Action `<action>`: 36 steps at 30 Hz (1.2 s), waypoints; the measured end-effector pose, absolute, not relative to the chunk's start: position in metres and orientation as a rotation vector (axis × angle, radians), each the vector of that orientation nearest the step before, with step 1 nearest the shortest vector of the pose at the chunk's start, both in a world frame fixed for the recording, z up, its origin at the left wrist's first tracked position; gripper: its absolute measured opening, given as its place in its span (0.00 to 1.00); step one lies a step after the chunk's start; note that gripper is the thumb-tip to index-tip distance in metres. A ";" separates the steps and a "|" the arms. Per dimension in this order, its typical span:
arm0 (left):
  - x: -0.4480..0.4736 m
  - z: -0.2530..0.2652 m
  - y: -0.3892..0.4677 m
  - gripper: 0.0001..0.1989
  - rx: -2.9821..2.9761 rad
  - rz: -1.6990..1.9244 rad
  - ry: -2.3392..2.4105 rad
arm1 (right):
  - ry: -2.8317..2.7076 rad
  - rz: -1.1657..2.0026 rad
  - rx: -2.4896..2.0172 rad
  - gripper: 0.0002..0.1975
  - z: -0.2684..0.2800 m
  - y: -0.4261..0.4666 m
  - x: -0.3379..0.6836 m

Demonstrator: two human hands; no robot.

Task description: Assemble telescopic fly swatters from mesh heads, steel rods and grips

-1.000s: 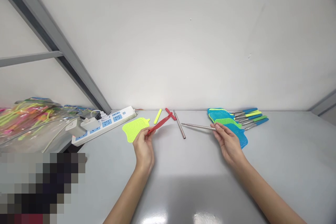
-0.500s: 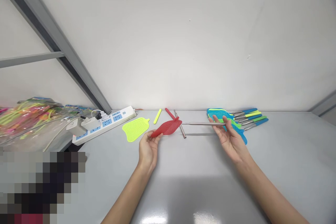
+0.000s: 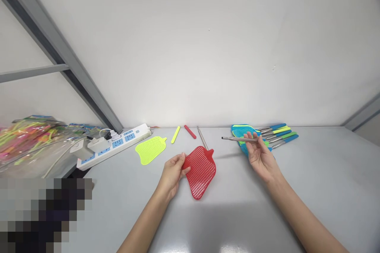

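My left hand (image 3: 175, 173) pinches the left edge of a red fly swatter head (image 3: 201, 172), a perforated paddle whose mesh faces me. In my right hand (image 3: 261, 158) is a thin metal telescopic rod (image 3: 236, 138), gripped between thumb and fingers, its free end pointing left. The rod and the red head are apart. Behind the head lie a second metal rod (image 3: 202, 136), a red handle grip (image 3: 190, 131) and a yellow handle grip (image 3: 175, 134). A yellow-green swatter head (image 3: 151, 150) rests flat to the left.
Several fly swatters with blue, green and yellow handles (image 3: 282, 136) lie stacked behind my right hand. On the left, a white power strip (image 3: 118, 146) with plugs and cables stands beside plastic bags of colourful items (image 3: 35, 138). A white wall (image 3: 190, 47) backs the grey table (image 3: 124, 205).
The red swatter head and the rod, joined before, have come apart. My left hand has turned the head to face me and lowered it; my right hand keeps the rod.
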State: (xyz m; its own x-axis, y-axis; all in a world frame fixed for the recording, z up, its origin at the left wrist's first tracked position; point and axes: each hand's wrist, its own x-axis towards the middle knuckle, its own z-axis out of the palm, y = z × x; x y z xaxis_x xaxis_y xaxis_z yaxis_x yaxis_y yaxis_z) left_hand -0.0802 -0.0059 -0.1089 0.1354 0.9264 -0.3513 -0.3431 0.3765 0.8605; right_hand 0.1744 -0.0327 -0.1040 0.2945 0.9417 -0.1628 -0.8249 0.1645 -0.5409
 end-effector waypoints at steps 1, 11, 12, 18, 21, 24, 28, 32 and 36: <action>-0.080 -0.109 -0.007 0.08 0.775 1.009 1.056 | -0.229 1.268 -0.618 0.05 -0.104 -0.032 0.176; -0.078 -0.105 -0.010 0.13 0.954 0.966 1.157 | -0.310 1.302 -0.783 0.06 -0.107 -0.032 0.177; -0.078 -0.105 -0.010 0.14 0.961 0.965 1.164 | -0.319 1.302 -0.790 0.06 -0.107 -0.032 0.177; -0.078 -0.106 -0.010 0.14 0.997 0.962 1.184 | -0.323 1.262 -0.815 0.06 -0.111 -0.031 0.183; -0.078 -0.107 -0.009 0.15 1.009 0.967 1.174 | -0.327 1.269 -0.831 0.06 -0.113 -0.030 0.185; -0.079 -0.109 -0.008 0.16 1.021 0.961 1.172 | -0.315 1.289 -0.834 0.05 -0.115 -0.029 0.186; -0.079 -0.108 -0.007 0.15 1.025 0.971 1.190 | -0.283 1.271 -0.799 0.06 -0.115 -0.029 0.187; -0.079 -0.109 -0.006 0.15 1.021 0.984 1.197 | -0.302 1.269 -0.824 0.07 -0.112 -0.030 0.185; -0.079 -0.111 -0.006 0.15 1.016 0.982 1.221 | -0.351 1.234 -0.886 0.08 -0.110 -0.032 0.181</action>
State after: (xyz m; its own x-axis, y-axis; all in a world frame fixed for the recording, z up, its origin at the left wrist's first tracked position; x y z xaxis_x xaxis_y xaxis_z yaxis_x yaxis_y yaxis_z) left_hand -0.0790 -0.0056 -0.1109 0.0906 0.9626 -0.2555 -0.0433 0.2601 0.9646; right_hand 0.1809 -0.0316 -0.1105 0.3307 0.9179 -0.2194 -0.6646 0.0614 -0.7447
